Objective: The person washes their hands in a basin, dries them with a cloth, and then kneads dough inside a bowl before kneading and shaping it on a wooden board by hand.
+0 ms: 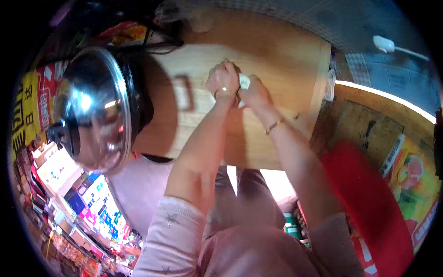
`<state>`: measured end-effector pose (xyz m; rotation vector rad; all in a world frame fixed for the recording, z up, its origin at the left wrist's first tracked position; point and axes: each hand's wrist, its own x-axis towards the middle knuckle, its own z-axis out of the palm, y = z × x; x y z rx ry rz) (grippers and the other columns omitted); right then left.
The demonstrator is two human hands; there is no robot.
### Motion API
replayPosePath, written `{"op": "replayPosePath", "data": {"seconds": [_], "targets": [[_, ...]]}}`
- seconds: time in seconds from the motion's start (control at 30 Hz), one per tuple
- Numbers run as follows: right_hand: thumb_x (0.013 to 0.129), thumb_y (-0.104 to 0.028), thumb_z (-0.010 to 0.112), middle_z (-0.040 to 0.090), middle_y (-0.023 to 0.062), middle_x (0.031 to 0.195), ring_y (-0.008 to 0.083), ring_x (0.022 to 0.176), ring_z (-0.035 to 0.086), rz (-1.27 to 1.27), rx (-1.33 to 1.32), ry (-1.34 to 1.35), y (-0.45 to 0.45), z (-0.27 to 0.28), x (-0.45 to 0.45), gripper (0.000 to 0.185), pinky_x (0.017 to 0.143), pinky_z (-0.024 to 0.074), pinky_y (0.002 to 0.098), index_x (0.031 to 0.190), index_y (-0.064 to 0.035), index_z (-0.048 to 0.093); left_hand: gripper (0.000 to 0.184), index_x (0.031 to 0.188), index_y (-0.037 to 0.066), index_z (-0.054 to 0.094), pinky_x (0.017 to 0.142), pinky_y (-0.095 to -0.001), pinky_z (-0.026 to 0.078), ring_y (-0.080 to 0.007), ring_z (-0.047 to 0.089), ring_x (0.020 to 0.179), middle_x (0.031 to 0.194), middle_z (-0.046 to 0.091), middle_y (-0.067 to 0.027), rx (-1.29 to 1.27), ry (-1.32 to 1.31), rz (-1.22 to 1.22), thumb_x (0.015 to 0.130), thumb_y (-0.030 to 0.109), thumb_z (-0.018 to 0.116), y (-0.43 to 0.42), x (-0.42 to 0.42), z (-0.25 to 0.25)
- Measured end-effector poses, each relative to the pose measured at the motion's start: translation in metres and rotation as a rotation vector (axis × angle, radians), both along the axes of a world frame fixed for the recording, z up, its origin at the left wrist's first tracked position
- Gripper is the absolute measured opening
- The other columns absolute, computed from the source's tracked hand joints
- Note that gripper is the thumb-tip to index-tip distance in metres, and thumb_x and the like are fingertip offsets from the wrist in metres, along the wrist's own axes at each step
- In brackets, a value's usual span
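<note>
Both of my hands are close together over the wooden tabletop. My left hand is closed in a fist, its fingers curled over a white cloth that looks soft and bunched. A little of the white shows at either side of that fist. Beside it, my right hand is closed on the cloth's right side, thumb and fingers pressed together. Most of the cloth is hidden under the hands, so its full shape cannot be made out.
A pan with a shiny domed lid stands at the left of the wooden table. Red material and a colourful printed box are at the right. Stocked shelves fill the lower left.
</note>
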<state>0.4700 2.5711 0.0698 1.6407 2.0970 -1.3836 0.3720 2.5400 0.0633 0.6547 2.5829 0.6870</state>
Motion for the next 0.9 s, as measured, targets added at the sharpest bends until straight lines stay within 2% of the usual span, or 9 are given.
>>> {"op": "replayPosePath", "data": {"seconds": [0.07, 0.13, 0.23, 0.27, 0.33, 0.4, 0.47, 0.53, 0.9], "targets": [[0.075, -0.005, 0.06, 0.067, 0.0192, 0.084, 0.0342, 0.068, 0.066, -0.112, -0.266, 0.073, 0.004, -0.004, -0.002, 0.031, 0.06, 0.0535, 0.0371, 0.105, -0.0015, 0.054, 0.056, 0.08, 0.003, 0.068, 0.082, -0.0478, 0.046, -0.0376, 0.06, 0.091, 0.091, 0.066, -0.0195, -0.075, -0.065, -0.223, 0.095, 0.038, 0.027, -0.022, 0.003, 0.016], [0.077, -0.006, 0.059, 0.064, 0.0208, 0.094, 0.0341, 0.078, 0.066, 0.175, -0.087, -0.053, -0.014, 0.031, 0.004, 0.032, 0.066, 0.0538, 0.038, 0.108, -0.0054, 0.054, 0.059, 0.086, 0.002, 0.067, 0.083, -0.0472, 0.046, -0.0384, 0.06, 0.093, 0.096, 0.066, -0.0221, -0.081, -0.065, -0.27, 0.097, 0.04, 0.023, -0.049, 0.002, -0.001], [0.076, -0.008, 0.061, 0.057, 0.0219, 0.113, 0.035, 0.1, 0.059, 0.43, 0.329, 0.044, -0.065, 0.039, 0.026, 0.042, 0.081, 0.0501, 0.0416, 0.116, -0.0048, 0.051, 0.061, 0.092, 0.001, 0.065, 0.086, -0.0455, 0.044, -0.0402, 0.06, 0.096, 0.1, 0.065, -0.0236, 0.261, -0.95, 0.52, 0.096, 0.045, 0.023, -0.072, 0.008, -0.004], [0.075, -0.009, 0.064, 0.051, 0.0219, 0.12, 0.0362, 0.109, 0.052, 0.465, 0.433, 0.074, -0.08, 0.04, 0.03, 0.049, 0.089, 0.0455, 0.0431, 0.12, -0.0038, 0.048, 0.055, 0.091, 0.0, 0.065, 0.086, -0.0456, 0.043, -0.0392, 0.059, 0.094, 0.097, 0.065, -0.0213, 0.079, -0.597, 0.189, 0.094, 0.042, 0.029, -0.079, 0.015, -0.023], [0.073, -0.01, 0.066, 0.046, 0.0219, 0.127, 0.0373, 0.118, 0.046, 0.501, 0.524, 0.088, -0.101, 0.04, 0.058, 0.056, 0.097, 0.0409, 0.0447, 0.125, -0.0028, 0.045, 0.045, 0.089, 0.002, 0.066, 0.085, -0.0459, 0.043, -0.0383, 0.058, 0.094, 0.097, 0.064, -0.02, -0.029, -0.187, 0.155, 0.093, 0.033, 0.034, -0.094, 0.054, 0.022], [0.072, -0.01, 0.068, 0.052, 0.0221, 0.122, 0.0396, 0.115, 0.049, 0.314, 0.407, 0.472, -0.097, 0.038, 0.081, 0.06, 0.099, 0.0408, 0.0421, 0.126, 0.0011, 0.045, 0.037, 0.094, 0.001, 0.065, 0.087, -0.0428, 0.042, -0.0357, 0.054, 0.095, 0.098, 0.062, -0.0158, 0.244, -0.023, 0.001, 0.09, 0.029, 0.041, -0.118, 0.078, -0.001], [0.068, -0.007, 0.071, 0.051, 0.0234, 0.123, 0.0395, 0.117, 0.048, 0.231, 0.388, 0.396, -0.084, 0.025, 0.099, 0.067, 0.101, 0.0398, 0.0421, 0.128, 0.0008, 0.044, 0.032, 0.093, 0.005, 0.064, 0.087, -0.0435, 0.041, -0.0344, 0.053, 0.093, 0.096, 0.061, -0.0148, 0.341, 0.173, -0.093, 0.091, 0.022, 0.038, -0.127, 0.092, -0.006], [0.067, -0.009, 0.073, 0.052, 0.0218, 0.125, 0.0383, 0.119, 0.047, 0.24, 0.139, 0.346, -0.08, 0.015, 0.104, 0.066, 0.101, 0.0398, 0.0424, 0.127, -0.001, 0.046, 0.023, 0.089, 0.009, 0.064, 0.084, -0.0457, 0.04, -0.0343, 0.053, 0.091, 0.093, 0.06, -0.0135, 0.377, 0.202, -0.061, 0.088, 0.018, 0.042, -0.117, 0.093, -0.011], [0.068, -0.002, 0.063, 0.06, 0.0222, 0.101, 0.0378, 0.101, 0.055, 0.02, 0.293, 0.07, -0.044, 0.005, 0.029, 0.041, 0.088, 0.0452, 0.0443, 0.108, 0.0, 0.056, 0.037, 0.072, 0.007, 0.066, 0.075, -0.0448, 0.042, -0.0329, 0.057, 0.08, 0.082, 0.064, -0.0123, 0.041, 0.187, 0.069, 0.092, 0.027, 0.041, -0.034, 0.034, -0.025]]}}
